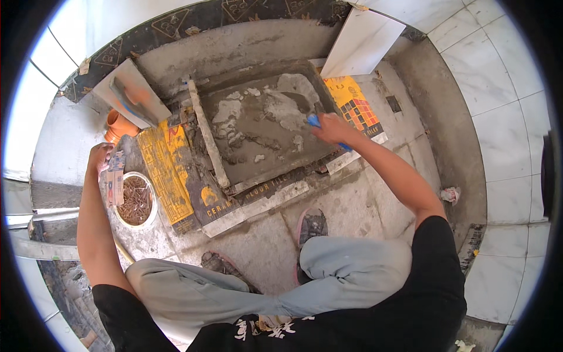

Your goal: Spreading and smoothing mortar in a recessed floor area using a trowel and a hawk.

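My right hand (pixel 332 130) is closed round the handle of a blue-handled tool (pixel 314 120), probably a trowel. Its working end, hard to make out, is at the right side of the wet grey mortar (pixel 252 149). The mortar fills a shallow rectangular bed, smooth in places and lumpy in others. A mortar-caked wooden strip (pixel 208 135) lies along the bed's left edge. Far to the left, my left hand (pixel 101 157) has its fingers curled in beside a printed cardboard piece (pixel 115 179). What those fingers hold, if anything, I cannot make out.
Beside the left hand are an orange pipe fitting (pixel 120 125) and a white bucket (pixel 153 214) of brown, thin pieces. A float (pixel 130 102) rests against a leaning tile (pixel 149 94). Another tile (pixel 363 42) leans at the back right. Flattened yellow-and-black cartons (pixel 167 173) flank the bed.
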Demonstrator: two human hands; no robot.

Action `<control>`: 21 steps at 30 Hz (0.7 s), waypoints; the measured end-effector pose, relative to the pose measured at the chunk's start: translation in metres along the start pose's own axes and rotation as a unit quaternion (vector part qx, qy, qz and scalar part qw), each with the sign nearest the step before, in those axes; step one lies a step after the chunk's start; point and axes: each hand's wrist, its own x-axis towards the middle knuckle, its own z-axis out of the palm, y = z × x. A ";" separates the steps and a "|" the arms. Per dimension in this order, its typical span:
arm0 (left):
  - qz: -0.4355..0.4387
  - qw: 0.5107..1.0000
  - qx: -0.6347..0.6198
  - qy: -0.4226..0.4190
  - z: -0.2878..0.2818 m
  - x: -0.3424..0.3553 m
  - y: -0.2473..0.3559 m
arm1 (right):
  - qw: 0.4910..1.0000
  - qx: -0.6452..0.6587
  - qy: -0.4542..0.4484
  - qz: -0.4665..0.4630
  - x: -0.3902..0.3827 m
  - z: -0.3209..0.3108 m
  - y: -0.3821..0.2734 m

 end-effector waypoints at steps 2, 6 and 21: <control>0.005 1.000 0.000 -0.017 0.005 0.002 0.005 | 0.997 0.059 -0.033 0.027 0.021 -0.007 -0.011; 0.026 0.999 0.001 -0.036 0.003 -0.001 0.008 | 0.972 0.175 -0.131 0.088 0.068 -0.021 -0.010; -0.022 0.999 0.019 -0.020 -0.019 -0.014 -0.013 | 0.988 -0.121 -0.050 -0.088 0.012 -0.027 -0.007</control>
